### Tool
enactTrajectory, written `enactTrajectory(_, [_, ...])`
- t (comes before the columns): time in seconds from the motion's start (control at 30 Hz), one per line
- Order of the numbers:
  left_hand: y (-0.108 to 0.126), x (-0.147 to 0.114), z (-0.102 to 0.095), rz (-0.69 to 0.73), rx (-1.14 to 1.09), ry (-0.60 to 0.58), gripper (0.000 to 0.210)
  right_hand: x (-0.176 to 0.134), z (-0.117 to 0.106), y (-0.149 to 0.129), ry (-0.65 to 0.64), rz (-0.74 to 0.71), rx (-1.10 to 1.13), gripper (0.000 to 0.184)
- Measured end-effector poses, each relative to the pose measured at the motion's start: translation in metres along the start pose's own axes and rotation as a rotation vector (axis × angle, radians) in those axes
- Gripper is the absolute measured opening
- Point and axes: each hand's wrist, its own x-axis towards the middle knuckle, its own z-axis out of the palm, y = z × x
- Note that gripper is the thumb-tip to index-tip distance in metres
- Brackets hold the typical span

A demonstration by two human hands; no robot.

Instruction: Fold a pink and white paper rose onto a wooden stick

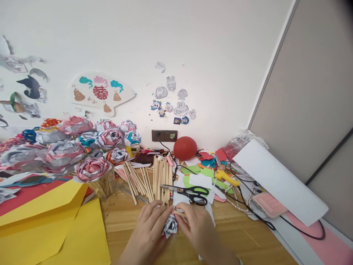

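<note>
Low in the middle, a small white-and-grey folded paper flower (pixel 170 226) sits between my two hands, just above the wooden table. My left hand (pixel 151 224) is closed around its left side, with the fingers over the top. A short pale wooden stick (pixel 179 213) shows between the thumb and forefinger of my right hand (pixel 194 224), at the flower's upper right edge. The stick's far end is hidden. Just beyond the hands lie black-handled scissors (pixel 190 192), their blades across a row of wooden sticks (pixel 162 176).
Large paper flowers (pixel 92 169) crowd the left, behind yellow paper sheets (pixel 55 228). A red balloon (pixel 185 148) rests against the wall. Right of the scissors are paper scraps (pixel 201 180), a yellow glue gun (pixel 227 178), bead strings, cables, a pink calculator-like device (pixel 269 205) and a white sheet (pixel 281 180).
</note>
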Motion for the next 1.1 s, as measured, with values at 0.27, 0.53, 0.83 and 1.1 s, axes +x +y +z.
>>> enactTrajectory(0.27, [-0.0009, -0.005, 0.0032, -0.036, -0.015, -0.043, 0.041, -0.0046, 0.0027, 0.0037, -0.011, -0.108, -0.072, 0.025])
enactTrajectory(0.53, [-0.0008, -0.0058, 0.0032, -0.032, -0.022, -0.036, 0.041, -0.0045, 0.0031, 0.0039, -0.042, -0.067, -0.026, 0.027])
enactTrajectory(0.83, [-0.0001, -0.0056, 0.0031, -0.037, -0.023, -0.043, 0.042, -0.0049, 0.0016, 0.0028, -0.041, -0.049, -0.022, 0.029])
enactTrajectory(1.1, [-0.0015, -0.0094, 0.0033, -0.034, -0.095, -0.055, 0.043, -0.0005, 0.0029, 0.0072, -0.129, 0.346, 0.472, 0.022])
